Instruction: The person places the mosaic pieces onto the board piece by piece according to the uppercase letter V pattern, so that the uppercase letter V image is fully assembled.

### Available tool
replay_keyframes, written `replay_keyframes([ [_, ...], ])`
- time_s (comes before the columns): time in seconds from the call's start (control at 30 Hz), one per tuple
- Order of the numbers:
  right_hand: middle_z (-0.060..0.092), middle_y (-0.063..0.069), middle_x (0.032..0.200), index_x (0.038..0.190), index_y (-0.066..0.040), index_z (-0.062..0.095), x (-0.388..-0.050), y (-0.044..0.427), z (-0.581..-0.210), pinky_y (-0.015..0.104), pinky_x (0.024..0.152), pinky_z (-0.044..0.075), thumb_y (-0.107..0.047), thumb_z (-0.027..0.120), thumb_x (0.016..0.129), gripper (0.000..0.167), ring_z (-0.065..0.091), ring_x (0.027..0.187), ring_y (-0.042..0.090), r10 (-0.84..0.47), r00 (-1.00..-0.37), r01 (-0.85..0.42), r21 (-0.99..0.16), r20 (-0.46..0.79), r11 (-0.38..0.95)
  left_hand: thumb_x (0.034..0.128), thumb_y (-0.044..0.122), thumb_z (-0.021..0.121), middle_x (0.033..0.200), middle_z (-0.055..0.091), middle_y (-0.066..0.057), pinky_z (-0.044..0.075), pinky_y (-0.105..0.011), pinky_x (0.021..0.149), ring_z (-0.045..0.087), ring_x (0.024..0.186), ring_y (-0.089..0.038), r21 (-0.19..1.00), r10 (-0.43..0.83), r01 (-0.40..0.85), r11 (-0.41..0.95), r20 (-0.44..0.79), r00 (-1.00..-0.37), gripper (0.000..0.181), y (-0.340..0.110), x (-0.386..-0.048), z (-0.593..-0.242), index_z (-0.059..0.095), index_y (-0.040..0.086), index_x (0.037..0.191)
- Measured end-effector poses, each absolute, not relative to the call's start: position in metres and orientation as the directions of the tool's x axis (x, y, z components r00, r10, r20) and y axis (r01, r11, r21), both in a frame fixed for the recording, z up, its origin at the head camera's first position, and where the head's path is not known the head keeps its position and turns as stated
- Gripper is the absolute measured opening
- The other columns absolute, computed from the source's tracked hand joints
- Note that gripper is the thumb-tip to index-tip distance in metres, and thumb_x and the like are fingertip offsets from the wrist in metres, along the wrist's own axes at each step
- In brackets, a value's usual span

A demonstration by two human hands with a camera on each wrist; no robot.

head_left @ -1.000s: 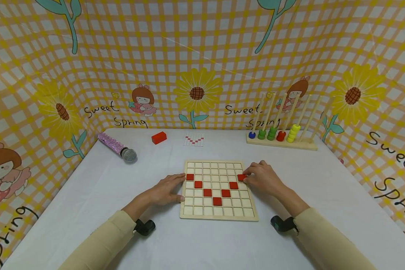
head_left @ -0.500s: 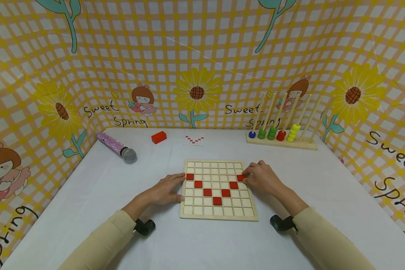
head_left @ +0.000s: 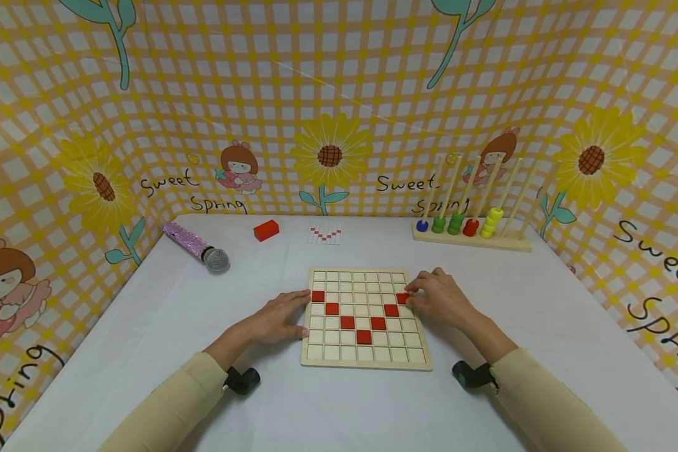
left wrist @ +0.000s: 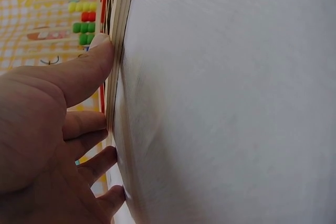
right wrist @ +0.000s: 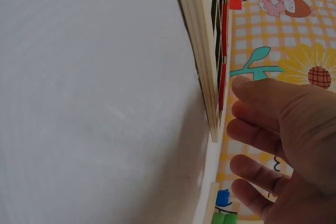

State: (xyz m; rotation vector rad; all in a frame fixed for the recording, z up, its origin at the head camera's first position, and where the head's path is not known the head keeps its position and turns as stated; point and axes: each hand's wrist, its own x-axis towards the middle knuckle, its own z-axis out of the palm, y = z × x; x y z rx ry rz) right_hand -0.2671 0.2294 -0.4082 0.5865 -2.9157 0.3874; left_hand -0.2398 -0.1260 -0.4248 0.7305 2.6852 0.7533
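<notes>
A square wooden grid board [head_left: 367, 366] lies flat on the white table, its red square tiles forming a V. The left hand [head_left: 271, 317] rests along the board's left edge, with thumb and fingertips spread against the rim; the left wrist view shows the thumb [left wrist: 86, 72] on that edge. On the far side, fingertips of the right hand [head_left: 443, 300] touch the red tile [head_left: 402, 299] at the V's right end, partly covering it. In the right wrist view those fingers [right wrist: 254, 135] are loosely bent beside the board's corner, and no lifted tile shows among them.
Behind the board lie a pink glittery microphone [head_left: 194, 246], a red block [head_left: 266, 231] and a small card [head_left: 324, 234] with a red V pattern. A wooden bead rack [head_left: 471, 242] stands at the back right. Checked cloth [head_left: 339, 75] walls the table.
The red tile under the right fingertips has shifted slightly left into line with its grid square, and the right hand has moved slightly with it. The left hand stays still.
</notes>
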Motion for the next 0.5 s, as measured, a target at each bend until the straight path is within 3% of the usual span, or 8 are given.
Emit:
replay_keyframes([
  [0.5, 0.066, 0.009, 0.100, 0.105, -0.006, 0.071, -0.256, 0.233, -0.392, 0.043, 0.077, 0.040, -0.023, 0.073, 0.080, 0.030, 0.050, 0.093, 0.029, -0.341, -0.891, -0.410, -0.206, 0.299, 0.888, 0.0845, 0.034, 0.069, 0.155, 0.028, -0.006, 0.023, -0.051, 0.116, 0.023, 0.144, -0.029, 0.509, 0.512, 0.392, 0.766, -0.116, -0.851, 0.077, -0.125, -0.238, -0.418, 0.032, 0.009, 0.147],
])
